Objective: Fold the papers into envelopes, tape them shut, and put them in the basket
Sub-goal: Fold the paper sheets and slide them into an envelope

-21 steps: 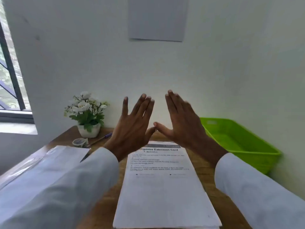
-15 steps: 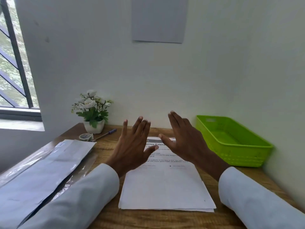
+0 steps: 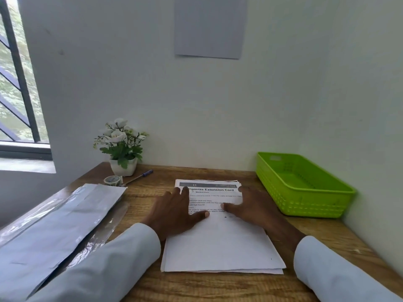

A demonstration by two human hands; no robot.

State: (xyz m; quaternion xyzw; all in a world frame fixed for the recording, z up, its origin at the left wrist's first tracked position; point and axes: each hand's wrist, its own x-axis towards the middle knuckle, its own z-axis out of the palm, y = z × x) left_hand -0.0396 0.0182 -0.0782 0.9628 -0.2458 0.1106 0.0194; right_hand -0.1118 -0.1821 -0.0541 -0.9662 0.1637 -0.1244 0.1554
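My left hand (image 3: 174, 211) and right hand (image 3: 254, 207) lie flat on the stack of white papers (image 3: 220, 245) in the middle of the wooden worktop (image 3: 207, 286) — fingers straight, gripping nothing. Farther right sits the green plastic basket (image 3: 327, 201), perforated walls, nothing visible inside — far left, a tape roll (image 3: 112, 180) beside a potted plant (image 3: 122, 149).

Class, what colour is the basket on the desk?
Bright lime green basket, seen in the head view.
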